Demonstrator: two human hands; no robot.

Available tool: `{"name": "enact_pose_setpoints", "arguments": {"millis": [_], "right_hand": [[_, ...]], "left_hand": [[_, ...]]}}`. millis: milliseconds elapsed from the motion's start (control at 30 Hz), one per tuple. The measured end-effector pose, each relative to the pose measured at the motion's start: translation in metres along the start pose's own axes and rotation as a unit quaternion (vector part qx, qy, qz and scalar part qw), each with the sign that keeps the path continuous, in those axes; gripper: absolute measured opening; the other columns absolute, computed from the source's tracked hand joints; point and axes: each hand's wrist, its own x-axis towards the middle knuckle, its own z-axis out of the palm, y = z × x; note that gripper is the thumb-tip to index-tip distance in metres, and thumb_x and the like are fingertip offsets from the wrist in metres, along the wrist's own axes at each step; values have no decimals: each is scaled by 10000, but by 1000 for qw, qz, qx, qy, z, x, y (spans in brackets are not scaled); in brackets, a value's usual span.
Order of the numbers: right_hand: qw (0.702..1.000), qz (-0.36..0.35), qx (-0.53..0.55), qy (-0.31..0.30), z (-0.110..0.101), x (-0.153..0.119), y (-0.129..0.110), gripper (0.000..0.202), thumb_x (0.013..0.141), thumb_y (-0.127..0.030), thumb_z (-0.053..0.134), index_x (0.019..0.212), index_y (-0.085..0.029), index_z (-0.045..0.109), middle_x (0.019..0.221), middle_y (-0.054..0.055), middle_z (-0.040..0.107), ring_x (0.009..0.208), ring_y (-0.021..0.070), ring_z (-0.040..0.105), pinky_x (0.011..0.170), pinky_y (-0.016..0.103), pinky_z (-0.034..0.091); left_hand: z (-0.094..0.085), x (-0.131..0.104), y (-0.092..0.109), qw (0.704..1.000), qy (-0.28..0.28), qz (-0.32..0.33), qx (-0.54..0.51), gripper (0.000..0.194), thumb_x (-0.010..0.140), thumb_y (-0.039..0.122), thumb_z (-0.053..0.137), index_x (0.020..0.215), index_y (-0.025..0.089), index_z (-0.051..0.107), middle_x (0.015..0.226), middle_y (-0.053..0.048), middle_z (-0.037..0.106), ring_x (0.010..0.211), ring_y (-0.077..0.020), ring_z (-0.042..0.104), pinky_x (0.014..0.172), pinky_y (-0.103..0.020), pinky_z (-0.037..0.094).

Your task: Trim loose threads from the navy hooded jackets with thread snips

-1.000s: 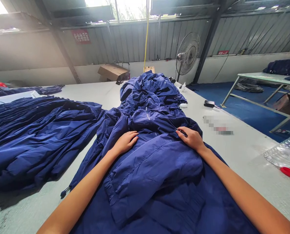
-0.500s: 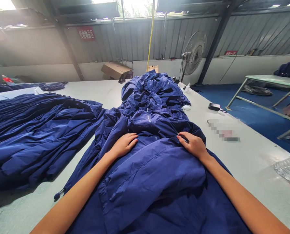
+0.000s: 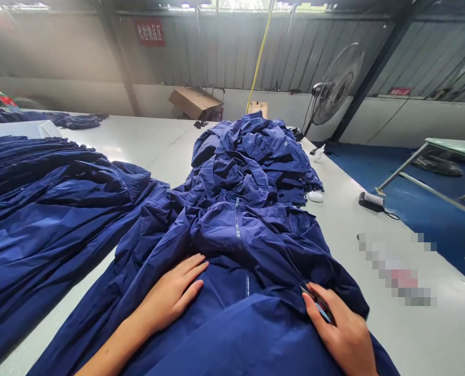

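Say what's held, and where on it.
Right hand holds a small tool by its body, behind the pointed tip; left hand rests on the navy jacket.

A creased navy-blue jacket (image 3: pixel 226 269) lies spread on the tabletop (image 3: pixel 447 334), its zip (image 3: pixel 238 228) showing in two stretches between folds. A small tool (image 3: pixel 323 312), partly blue, thin-tipped, sits in the right hand (image 3: pixel 342 329).

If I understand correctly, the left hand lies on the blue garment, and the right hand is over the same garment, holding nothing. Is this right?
Not quite: the right hand is not without anything; the head view shows it holding a small pointed tool. The left hand does lie on the blue garment, and the right is over the same garment.
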Motion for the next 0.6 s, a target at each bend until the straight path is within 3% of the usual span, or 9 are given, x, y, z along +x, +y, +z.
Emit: {"name": "enact_pose_setpoints", "arguments": {"millis": [100,200,333,467,600], "right_hand": [[1000,-5,-20,-12,7,11,4,193,922,-336,600,1094,-265,649,877,15,756,702,203,737,588,282,586],[997,34,-28,-65,13,29,4,290,978,-436,464,1055,-251,673,939,67,761,830,230,741,696,310,596],[990,62,-59,-109,8,46,-6,368,981,-470,411,1029,-245,698,1002,88,761,889,255,736,714,338,592],[978,110,-80,-158,-9,46,-25,342,965,-493,494,1010,-215,688,945,75,747,835,213,717,736,334,570],[970,152,-89,-171,-30,31,-54,330,971,-435,542,1130,-158,627,1055,66,678,898,168,664,818,379,560]], "left_hand": [[-8,9,-6,1000,5,-7,-1,477,1023,405,312,1448,259,472,1553,-28,426,1443,-197,385,1213,-414,326],[-20,23,-9,1000,4,-1,-14,536,1009,474,301,1407,198,530,1511,-85,482,1418,-233,425,1217,-431,310],[-53,26,13,999,0,14,-51,599,1002,513,249,1356,158,577,1467,-121,528,1372,-247,487,1181,-420,361],[-81,-8,55,995,-13,85,-57,615,982,578,288,1434,215,493,1548,-67,433,1437,-224,394,1210,-384,296],[-67,-58,81,989,-42,143,4,645,937,634,385,1449,251,474,1550,-83,428,1438,-260,390,1201,-411,292]]}}
